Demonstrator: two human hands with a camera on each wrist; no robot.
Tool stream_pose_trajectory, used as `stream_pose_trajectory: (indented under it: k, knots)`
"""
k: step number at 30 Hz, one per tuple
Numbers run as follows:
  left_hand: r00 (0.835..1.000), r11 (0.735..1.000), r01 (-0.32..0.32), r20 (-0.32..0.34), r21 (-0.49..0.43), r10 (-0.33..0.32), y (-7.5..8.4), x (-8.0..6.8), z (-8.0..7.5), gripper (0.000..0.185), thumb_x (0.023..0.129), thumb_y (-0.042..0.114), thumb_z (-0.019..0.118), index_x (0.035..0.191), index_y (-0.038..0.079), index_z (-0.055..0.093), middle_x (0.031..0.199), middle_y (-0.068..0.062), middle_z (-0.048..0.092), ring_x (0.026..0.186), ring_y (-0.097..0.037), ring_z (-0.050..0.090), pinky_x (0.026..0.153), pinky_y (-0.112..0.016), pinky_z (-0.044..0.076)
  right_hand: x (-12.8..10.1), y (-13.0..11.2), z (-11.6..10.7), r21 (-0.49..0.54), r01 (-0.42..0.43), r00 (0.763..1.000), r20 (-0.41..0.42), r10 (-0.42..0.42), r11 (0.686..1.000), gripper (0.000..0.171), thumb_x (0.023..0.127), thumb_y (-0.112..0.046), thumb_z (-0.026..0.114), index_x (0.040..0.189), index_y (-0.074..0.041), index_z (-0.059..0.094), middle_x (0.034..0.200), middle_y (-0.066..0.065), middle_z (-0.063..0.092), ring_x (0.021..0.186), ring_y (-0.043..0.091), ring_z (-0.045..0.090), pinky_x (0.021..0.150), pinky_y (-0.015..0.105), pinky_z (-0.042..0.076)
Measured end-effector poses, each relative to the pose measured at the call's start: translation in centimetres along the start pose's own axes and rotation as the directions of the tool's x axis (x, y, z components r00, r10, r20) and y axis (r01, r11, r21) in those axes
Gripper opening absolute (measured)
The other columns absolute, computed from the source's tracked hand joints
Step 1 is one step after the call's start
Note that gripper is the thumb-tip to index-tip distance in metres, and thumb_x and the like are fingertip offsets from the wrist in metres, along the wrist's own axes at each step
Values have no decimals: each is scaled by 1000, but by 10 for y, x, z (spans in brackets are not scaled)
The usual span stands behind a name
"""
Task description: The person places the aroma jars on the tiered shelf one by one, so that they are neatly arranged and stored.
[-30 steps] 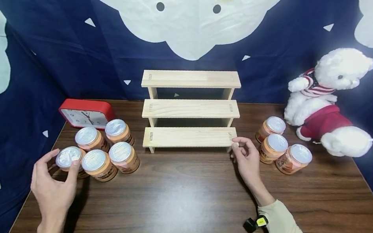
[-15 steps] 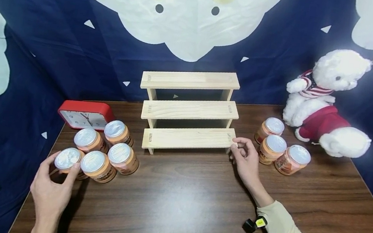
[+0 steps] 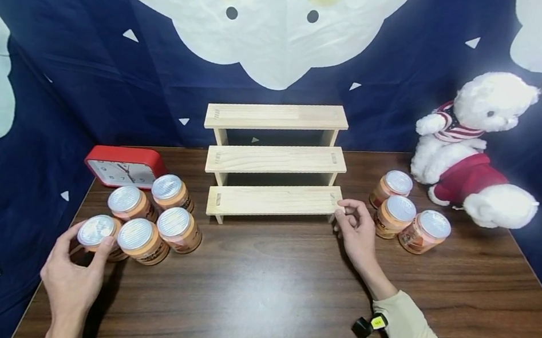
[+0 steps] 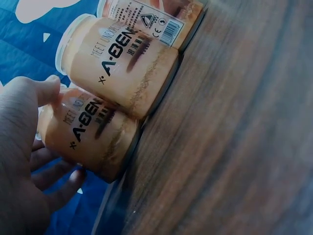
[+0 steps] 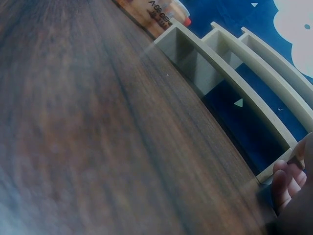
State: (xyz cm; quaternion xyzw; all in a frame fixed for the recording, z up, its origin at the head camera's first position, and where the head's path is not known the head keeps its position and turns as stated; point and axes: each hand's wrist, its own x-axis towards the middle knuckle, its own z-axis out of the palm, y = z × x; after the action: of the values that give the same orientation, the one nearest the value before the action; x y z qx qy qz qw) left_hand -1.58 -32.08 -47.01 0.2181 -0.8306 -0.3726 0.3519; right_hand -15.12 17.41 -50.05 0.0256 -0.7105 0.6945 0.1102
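Left hand (image 3: 73, 280): thumb and fingers (image 4: 58, 188) curled round the nearest jar (image 3: 97, 232), at the front-left corner of a cluster of five near the left edge of the bench (image 3: 258, 294). The wrist view shows the thumb on the upper side wall and the fingers wrapped beneath; the jar's base looks tipped slightly off the wood, though I cannot tell if it is fully clear. Over the last second the fingers have closed from a loose bracket about the lid to a firm grip, and the jar has shifted a little leftward, away from its neighbour (image 3: 140, 238). Judgement: the grasp is made; lifting is the step in hand.

Right hand (image 3: 358, 233): fingers loosely bent, tips pinching the right end of the lowest step of the wooden three-tier rack (image 3: 277, 161). Unchanged over the second; it seems to be steadying the rack.

Around: three more jars (image 3: 402, 212) stand just right of the right hand. Red clock (image 3: 124, 166) behind the left cluster. White plush bear (image 3: 473, 139) at the far right corner. All rack steps bare.
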Motion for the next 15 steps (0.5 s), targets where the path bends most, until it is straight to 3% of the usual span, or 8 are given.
stream_pose_trajectory:
  k: [3, 6, 9, 12, 15]
  knots:
    - [1000, 1000, 19, -17, 14, -19, 0, 0, 1, 57, 88, 13, 92, 142, 10, 75, 115, 33, 59, 101, 20, 53, 89, -8, 39, 0, 0, 0, -3, -3, 1000, 0, 3, 1000, 20, 106, 10, 63, 125, 13, 62, 90, 7, 63, 64, 11, 59, 54, 19, 48]
    - [998, 999, 38, -42, 28, -36, 0, 0, 2, 57, 88, 14, 92, 143, 11, 75, 123, 8, 73, 102, 21, 50, 93, -9, 38, 0, 0, 0, -5, -2, 1000, 2, 2, 1000, 20, 106, 10, 63, 125, 12, 62, 90, 7, 63, 64, 11, 59, 54, 19, 48]
    - [996, 999, 43, -81, 23, -41, 0, -1, 2, 57, 88, 14, 93, 143, 12, 75, 131, -15, 76, 103, 21, 50, 94, -8, 39, 0, -1, 0, -4, -3, 1000, 1, 3, 1000, 20, 106, 10, 63, 125, 13, 62, 91, 12, 63, 63, 11, 59, 54, 19, 48]
    - [990, 1000, 26, -137, -7, -27, -1, -1, 0, 55, 87, 13, 93, 140, 14, 78, 130, -12, 77, 103, 19, 54, 94, -8, 41, 0, -1, 0, -2, -7, 1000, -1, 7, 1000, 19, 106, 10, 63, 125, 13, 61, 91, 13, 63, 63, 11, 59, 54, 19, 48]
    - [982, 998, -2, -186, -65, -10, -1, 2, -3, 52, 85, 12, 93, 136, 14, 80, 124, 7, 77, 105, 12, 61, 93, -8, 45, 0, -2, 1, -4, -16, 1000, -3, 16, 1000, 19, 107, 10, 63, 125, 13, 62, 90, 8, 63, 64, 11, 59, 55, 19, 48]
